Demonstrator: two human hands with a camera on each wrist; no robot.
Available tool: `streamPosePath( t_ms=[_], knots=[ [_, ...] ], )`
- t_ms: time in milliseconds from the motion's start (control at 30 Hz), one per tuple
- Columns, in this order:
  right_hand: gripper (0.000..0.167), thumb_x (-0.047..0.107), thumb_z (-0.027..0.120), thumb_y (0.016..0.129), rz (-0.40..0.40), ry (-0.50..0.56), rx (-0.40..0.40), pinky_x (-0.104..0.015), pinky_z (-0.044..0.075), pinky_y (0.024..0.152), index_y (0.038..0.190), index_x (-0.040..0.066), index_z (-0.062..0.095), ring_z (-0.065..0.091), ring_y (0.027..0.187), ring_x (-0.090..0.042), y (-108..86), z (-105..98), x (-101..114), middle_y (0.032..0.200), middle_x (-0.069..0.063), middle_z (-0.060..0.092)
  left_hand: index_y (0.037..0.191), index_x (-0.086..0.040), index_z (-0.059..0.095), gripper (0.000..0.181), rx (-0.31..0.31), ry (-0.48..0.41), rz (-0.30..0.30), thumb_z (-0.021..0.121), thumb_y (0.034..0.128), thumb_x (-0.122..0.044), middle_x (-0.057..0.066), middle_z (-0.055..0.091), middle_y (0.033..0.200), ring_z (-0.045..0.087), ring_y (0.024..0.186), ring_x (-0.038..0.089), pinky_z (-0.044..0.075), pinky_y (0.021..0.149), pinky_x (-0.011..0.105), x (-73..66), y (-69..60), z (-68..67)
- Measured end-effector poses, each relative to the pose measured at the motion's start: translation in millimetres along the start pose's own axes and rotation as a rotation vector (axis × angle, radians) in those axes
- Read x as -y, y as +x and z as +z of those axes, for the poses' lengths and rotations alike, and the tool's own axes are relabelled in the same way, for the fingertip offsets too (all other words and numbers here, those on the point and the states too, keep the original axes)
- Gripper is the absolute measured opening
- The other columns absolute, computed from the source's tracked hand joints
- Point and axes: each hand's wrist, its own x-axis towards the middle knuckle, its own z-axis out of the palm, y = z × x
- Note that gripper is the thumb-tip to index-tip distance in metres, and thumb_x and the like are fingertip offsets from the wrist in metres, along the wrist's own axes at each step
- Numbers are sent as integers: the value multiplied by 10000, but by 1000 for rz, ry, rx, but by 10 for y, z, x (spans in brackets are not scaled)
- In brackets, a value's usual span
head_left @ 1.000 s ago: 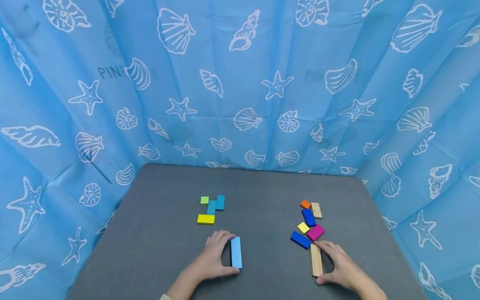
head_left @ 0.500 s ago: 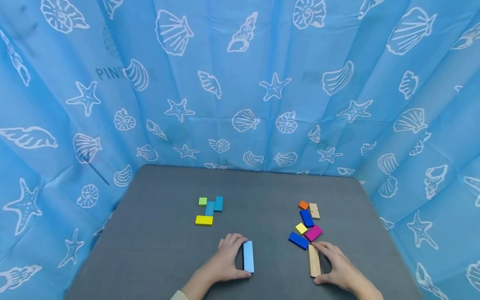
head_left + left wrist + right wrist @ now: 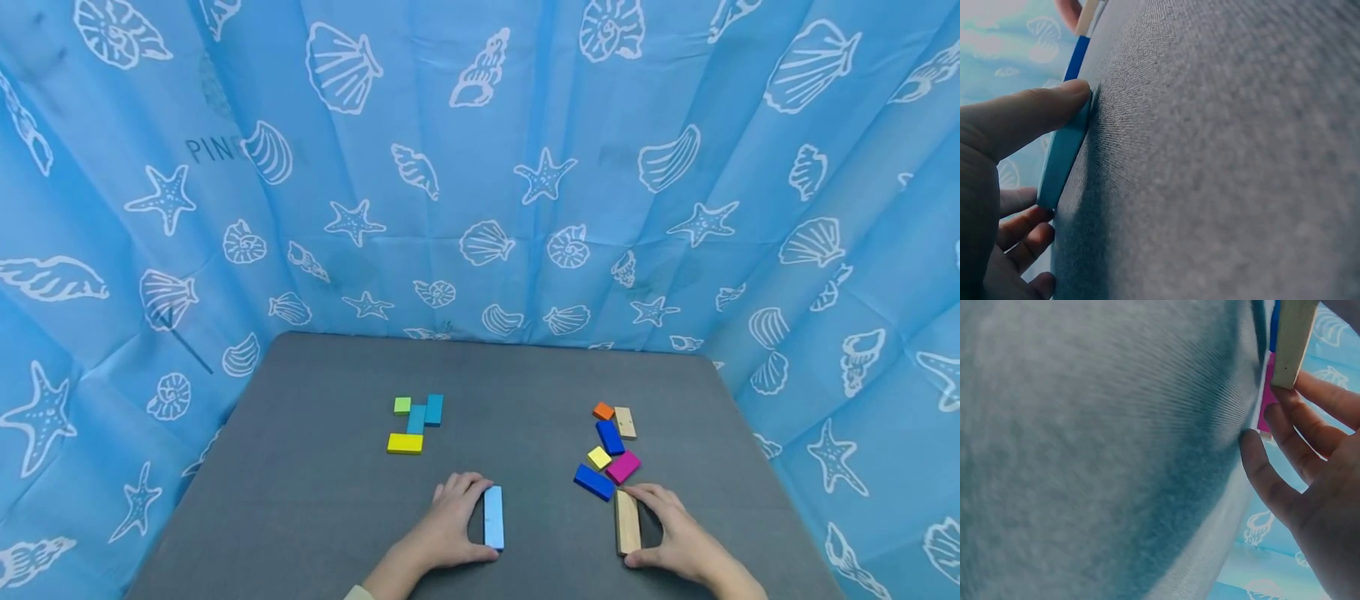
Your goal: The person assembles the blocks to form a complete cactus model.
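In the head view my left hand (image 3: 446, 525) grips a light blue block (image 3: 493, 518) by its two ends, thumb at the near end and fingertips at the far end. The left wrist view shows the thumb of my left hand (image 3: 1029, 119) on one end of the light blue block (image 3: 1065, 156). My right hand (image 3: 678, 533) holds a long plain wooden block (image 3: 627, 523) the same way, from its right side. In the right wrist view, fingers of my right hand (image 3: 1316, 444) touch the end of the wooden block (image 3: 1292, 347).
Beyond my right hand lie two dark blue blocks (image 3: 595, 482), a magenta block (image 3: 623, 467), a small yellow one (image 3: 599, 457), an orange one (image 3: 603, 411) and a short wooden one (image 3: 625, 422). Farther left are a yellow block (image 3: 405, 444), a green one (image 3: 402, 406) and two teal ones (image 3: 416, 419).
My left hand has moved right with the light blue block, mostly in the first half second. My right hand and the wooden block have stayed nearly in place; the view has shifted slightly.
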Motion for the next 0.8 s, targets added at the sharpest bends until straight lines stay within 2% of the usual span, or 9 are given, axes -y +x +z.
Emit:
streamPosePath(
  t_ms=[233,367,800],
  knots=[
    [957,435,939,644,-14,14,-21,-667,437,966,1427,65,532,458,1264,-414,-12,-66,82,1386,-164,518,1552,-193,393,1014,21,-68,-34,825,736,-613,-2,403,1515,374,1345,229,344,1079,544,37,-42,-1],
    [959,442,937,643,-56,-1,-54,-650,455,951,1433,76,535,447,1252,-395,2,-98,170,1386,-156,517,1554,-185,393,1018,21,-100,-40,830,736,-603,-8,387,1519,361,1347,229,336,1087,553,54,-49,1],
    [981,490,904,688,-147,-15,-103,-620,447,1013,1475,59,509,423,1285,-357,245,-81,517,1418,-133,489,1510,-192,459,949,21,-87,-53,829,737,-601,-19,432,1462,390,1306,221,349,1072,539,31,-50,-13]
  ],
)
